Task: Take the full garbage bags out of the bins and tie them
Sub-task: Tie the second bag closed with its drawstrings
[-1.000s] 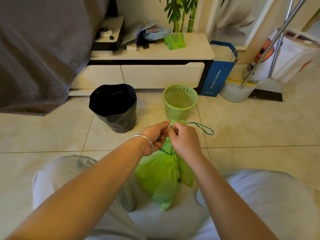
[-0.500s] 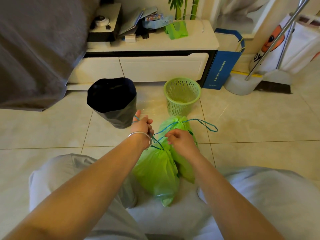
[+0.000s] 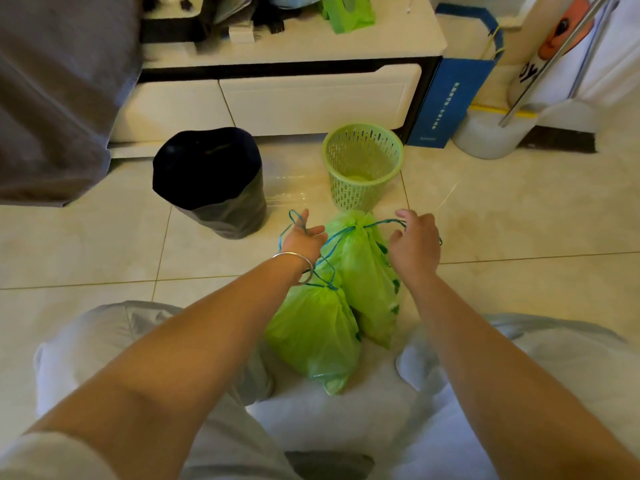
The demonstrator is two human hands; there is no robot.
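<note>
A white low cabinet (image 3: pixel 311 98) spans the top of the frame. Below it, left of centre, stands a bin lined with a black bag (image 3: pixel 211 178), and just right of it an empty green mesh bin (image 3: pixel 363 166). At centre, two green garbage bags (image 3: pixel 332 306) lie side by side on the tiled floor (image 3: pixel 519 220), necks gathered by blue drawstrings (image 3: pixel 332 242). The left hand (image 3: pixel 304 239), fingers loosely spread, has a drawstring loop around it; the right hand (image 3: pixel 415 242) hovers with relaxed fingers beside the other loop, gripping nothing.
</note>
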